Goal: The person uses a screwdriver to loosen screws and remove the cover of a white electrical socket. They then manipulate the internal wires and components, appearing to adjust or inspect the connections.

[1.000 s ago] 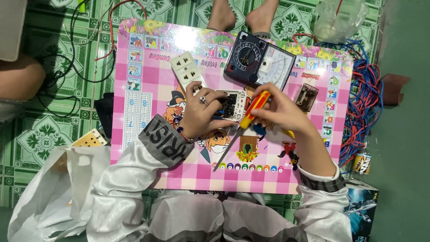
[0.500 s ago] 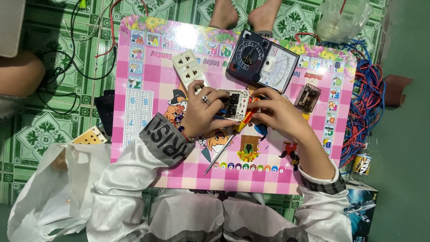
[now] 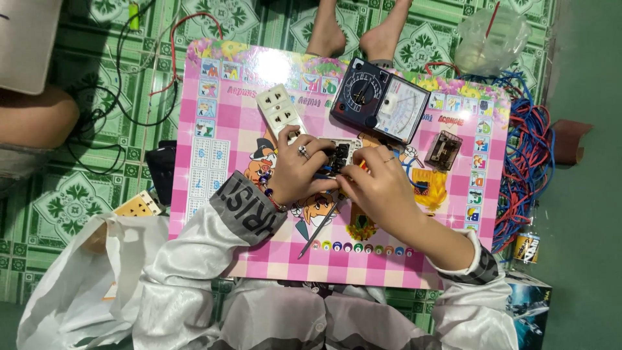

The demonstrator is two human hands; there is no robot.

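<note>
On the pink checked board (image 3: 214, 162), my left hand (image 3: 301, 172), a ring on one finger, grips a small white and black electrical module (image 3: 340, 154). My right hand (image 3: 382, 191) presses against the module from the right. A screwdriver (image 3: 317, 230) runs under that hand. Its metal shaft points toward me, and a bit of its orange handle shows between the fingers. The rest of the handle is hidden.
A white double socket (image 3: 280, 111), an analog multimeter (image 3: 382, 100) and a small clear box (image 3: 444, 150) lie on the board. Red and blue wires (image 3: 528, 168) pile up at the right. Another person's bare feet (image 3: 359, 29) are at the far edge. A white bag (image 3: 78, 285) lies at the left.
The right hand turned the orange-handled screwdriver from tip-on-module to shaft pointing toward me, then closed in against the module. The left hand stayed on the module.
</note>
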